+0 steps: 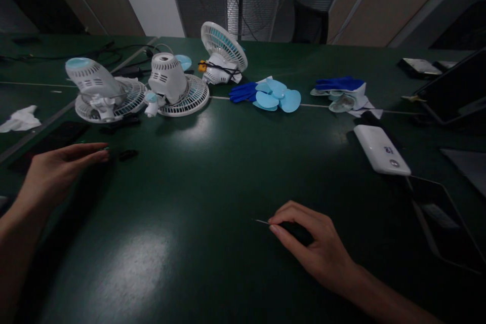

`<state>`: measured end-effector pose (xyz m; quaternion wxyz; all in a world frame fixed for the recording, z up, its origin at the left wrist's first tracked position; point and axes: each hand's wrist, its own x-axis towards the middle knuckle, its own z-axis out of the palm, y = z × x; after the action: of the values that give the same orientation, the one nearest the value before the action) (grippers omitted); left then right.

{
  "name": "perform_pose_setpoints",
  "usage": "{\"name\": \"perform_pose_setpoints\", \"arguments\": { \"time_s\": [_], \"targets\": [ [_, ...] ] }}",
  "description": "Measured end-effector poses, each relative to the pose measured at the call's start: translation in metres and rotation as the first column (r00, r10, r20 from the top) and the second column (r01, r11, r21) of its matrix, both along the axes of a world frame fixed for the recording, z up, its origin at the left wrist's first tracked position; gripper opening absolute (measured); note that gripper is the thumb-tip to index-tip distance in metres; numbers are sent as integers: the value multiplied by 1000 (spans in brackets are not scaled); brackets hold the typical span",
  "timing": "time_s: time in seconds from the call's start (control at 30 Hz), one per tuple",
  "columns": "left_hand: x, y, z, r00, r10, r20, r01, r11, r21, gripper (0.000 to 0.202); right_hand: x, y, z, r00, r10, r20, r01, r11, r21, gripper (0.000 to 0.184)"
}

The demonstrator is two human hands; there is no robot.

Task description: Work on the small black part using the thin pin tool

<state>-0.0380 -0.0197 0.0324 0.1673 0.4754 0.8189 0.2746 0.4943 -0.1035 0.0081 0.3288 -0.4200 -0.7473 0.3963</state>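
My right hand (309,238) is closed round a small screwdriver (261,221), its thin metal shaft pointing left and its dark handle mostly hidden in the palm. At the left, my left hand (63,167) pinches thumb and fingers together over a tiny item, greenish at the fingertips and too small to name. Just right of those fingertips a small black object (128,155) lies on the green table (197,187). Behind it, two white fan bodies rest on their round grilles: the left fan (94,83) and the middle fan (169,78).
Farther back stands another fan (222,53) with a tilted grille. A light-blue fan blade (279,95) lies beside blue gloves (243,92). To the right are more gloves (339,86), a white power bank (381,149), and a dark tablet-like device (442,217).
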Motion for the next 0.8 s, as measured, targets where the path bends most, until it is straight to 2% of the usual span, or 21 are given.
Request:
{"name": "perform_pose_setpoints", "arguments": {
  "time_s": [0.1,0.33,0.47,0.6,0.73,0.8],
  "targets": [
    [6,0,3,992,94,89,-93,996,-14,72,-1,2,1,1000,-2,6,2,1000,3,9],
    [20,-2,8,985,139,98,-140,990,2,68,-1,0,3,1000,4,13,-4,1000,-19,10],
    [26,-3,5,992,101,75,-103,994,28,67,0,0,3,1000,7,18,-6,1000,-19,9],
    [35,-1,3,995,36,91,-34,999,-21,67,0,0,3,1000,7,26,-7,1000,-23,10],
    [44,1,5,995,30,99,-22,996,-83,69,0,0,3,1000,6,22,-6,1000,-22,9],
    [47,1,7,993,40,109,-33,997,-67,67,-1,0,3,1000,5,24,-4,1000,-23,9]
  ]
}}
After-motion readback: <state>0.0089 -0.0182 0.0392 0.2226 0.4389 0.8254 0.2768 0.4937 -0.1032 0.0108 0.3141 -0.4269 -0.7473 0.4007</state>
